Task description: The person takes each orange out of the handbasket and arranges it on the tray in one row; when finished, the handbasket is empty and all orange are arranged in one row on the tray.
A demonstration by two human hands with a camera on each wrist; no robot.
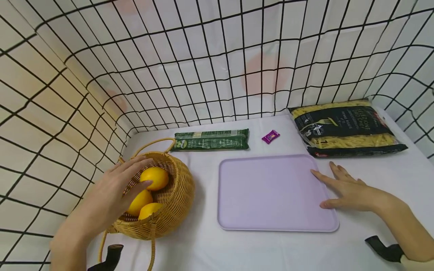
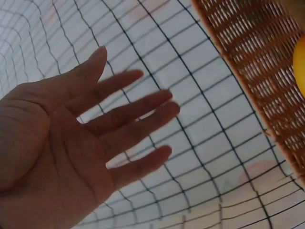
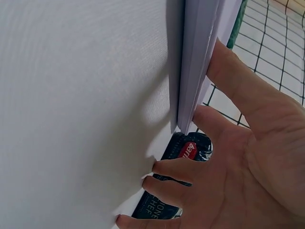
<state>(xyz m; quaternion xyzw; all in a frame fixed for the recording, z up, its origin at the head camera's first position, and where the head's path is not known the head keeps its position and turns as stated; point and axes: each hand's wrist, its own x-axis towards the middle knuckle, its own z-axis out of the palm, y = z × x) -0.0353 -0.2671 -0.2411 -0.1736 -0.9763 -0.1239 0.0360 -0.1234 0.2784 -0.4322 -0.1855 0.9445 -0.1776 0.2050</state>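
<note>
My left hand (image 1: 105, 192) hovers over the left side of a wicker basket (image 1: 181, 192), its fingers extended with nothing held. Inside the basket, three yellow-orange citrus fruits show, one lemon-like fruit (image 1: 155, 178) nearest my fingertips; part of the basket is hidden behind the hand. In the left wrist view the palm is bare and the fingers are spread. On the table lies a flat lilac tray (image 1: 271, 195). My right hand (image 1: 356, 194) is at its right edge with fingers spread; in the right wrist view thumb and index finger meet the tray's rim (image 3: 198, 62).
Behind the tray lie a green flat packet (image 1: 211, 140) and a small purple wrapped sweet (image 1: 270, 136). A large bag of pasta (image 1: 346, 128) rests at the back right. Black wire mesh (image 1: 217, 75) encloses the back and sides of the white-covered table.
</note>
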